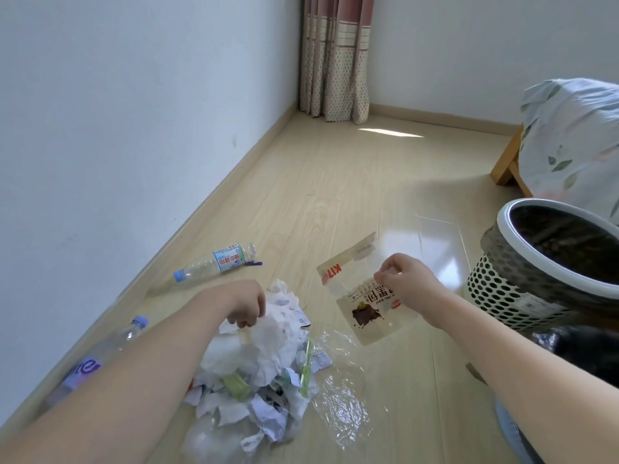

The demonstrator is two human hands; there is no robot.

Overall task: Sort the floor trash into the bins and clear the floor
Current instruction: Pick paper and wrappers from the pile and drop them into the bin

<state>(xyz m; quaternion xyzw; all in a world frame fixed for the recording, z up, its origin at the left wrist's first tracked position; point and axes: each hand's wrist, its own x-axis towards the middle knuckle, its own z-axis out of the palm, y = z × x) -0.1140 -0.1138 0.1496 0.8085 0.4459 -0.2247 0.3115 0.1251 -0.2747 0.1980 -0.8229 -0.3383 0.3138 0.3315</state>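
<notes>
Head view, sorting at an early-to-middle stage. The right hand (pixel 407 283), centre-right of the frame, pinched a printed snack pouch (pixel 363 293) by its upper edge, w/ the pouch hanging clear of the floor (pixel 335 182) and just left of the perforated white bin (pixel 495 289) at right; that bin carried a dark liner, and its contents could not be read. The left hand (pixel 246 304), lower centre, had its fingers curled into the top of a white tissue wad (pixel 278 326), which crowned the mixed heap of paper scraps and wrappers (pixel 254 396) at bottom centre. Remaining on the floor: the heap itself; a crumpled clear film (pixel 345 400) just right of it; a clear flat sheet (pixel 438 242) near the bin, faint and hard to make out; a labelled water bottle (pixel 217 261) w/ blue cap lying on its side at centre-left near the wall; and a second bottle (pixel 97 356) w/ purple label at lower left, partly hidden by the left forearm. A darker second container (pixel 582 349) showed at the lower right edge, too cropped to identify. Judged from this layout, most trash was still unsorted: one pouch was in hand beside a bin, approx. all else awaited pickup.
</notes>
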